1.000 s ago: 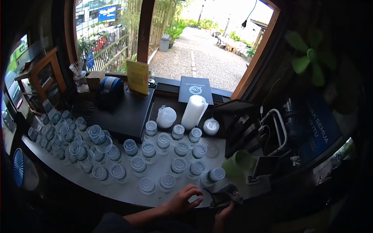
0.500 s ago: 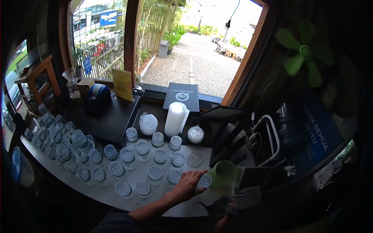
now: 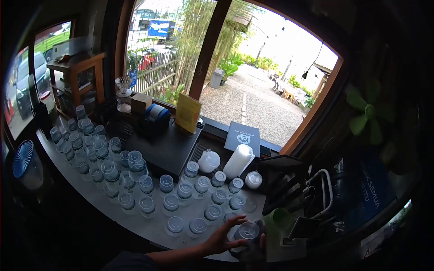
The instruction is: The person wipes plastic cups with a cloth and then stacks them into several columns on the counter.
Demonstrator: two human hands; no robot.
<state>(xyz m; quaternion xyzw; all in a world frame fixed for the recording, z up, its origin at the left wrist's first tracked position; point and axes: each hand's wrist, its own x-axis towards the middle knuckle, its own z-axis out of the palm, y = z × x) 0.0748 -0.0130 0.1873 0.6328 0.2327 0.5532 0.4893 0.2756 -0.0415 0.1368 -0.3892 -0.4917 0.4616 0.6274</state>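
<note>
grey counter (image 3: 149, 223), rows of lidded cups (image 3: 171, 202)

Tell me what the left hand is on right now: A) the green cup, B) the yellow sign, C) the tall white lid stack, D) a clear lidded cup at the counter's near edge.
D: the left hand wraps its fingers around a clear lidded cup at the near edge of the counter, just left of the green cup.

Right hand (image 3: 261, 241) mostly hidden behind lidded jar (image 3: 248, 231); its grip unclear; dark cloth beneath indistinct.
</note>
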